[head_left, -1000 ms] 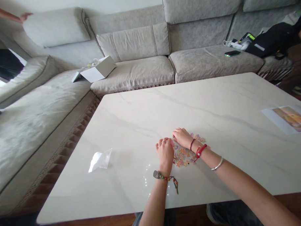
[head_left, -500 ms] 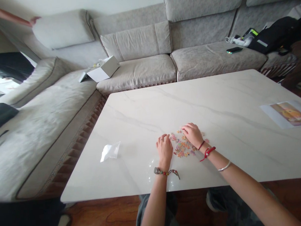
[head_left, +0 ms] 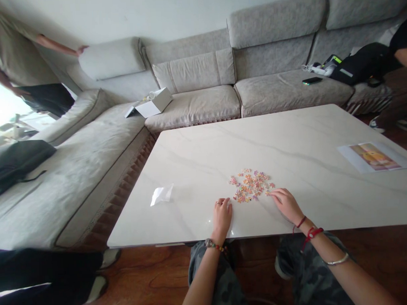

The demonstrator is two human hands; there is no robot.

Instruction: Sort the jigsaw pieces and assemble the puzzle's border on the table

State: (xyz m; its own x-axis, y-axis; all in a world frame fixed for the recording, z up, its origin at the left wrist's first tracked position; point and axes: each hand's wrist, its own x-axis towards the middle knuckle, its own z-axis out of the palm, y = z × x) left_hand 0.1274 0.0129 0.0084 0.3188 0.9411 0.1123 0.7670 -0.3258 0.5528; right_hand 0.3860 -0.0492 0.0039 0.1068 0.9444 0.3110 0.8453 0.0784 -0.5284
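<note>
**Left hand:** You are resting your left hand (head_left: 222, 216) palm down near the front edge of the worktop (head_left: 290, 140). The fingers are lying close together and a little curled, and they are pinching nothing. A ring is sitting on one finger (head_left: 219, 202), and a watch with a beaded bracelet (head_left: 211, 244) is circling the wrist.

**Right hand:** Your right hand (head_left: 287, 206) is lying open and loosely spread, also holding nothing. Its fingertips (head_left: 272, 193) are stopping just beside the jigsaw pieces, perhaps to keep them within easy reach.

**Jigsaw pieces:** The small jigsaw pieces (head_left: 250, 185) are lying in one low, loose heap on the worktop, between your hands and a little ahead of them. Their colours are orange, pink and lilac.

**Worktop:** The smooth, pale stone surface is showing grey veins and is giving a soft shine.

**Printed sheet:** A glossy picture sheet (head_left: 373, 157) is lying flat toward the right side, apparently placed there for looking at.

**Plastic bag:** A crumpled clear plastic bag (head_left: 162, 194) is lying to the left of your hands.

**Sofa:** A grey fabric corner sofa (head_left: 195, 104) is wrapping around the far side, and a white box (head_left: 154, 103) is sitting open on it.

**People nearby:** One person (head_left: 20, 56) is standing at the far left, leaning a hand on the sofa.
</note>
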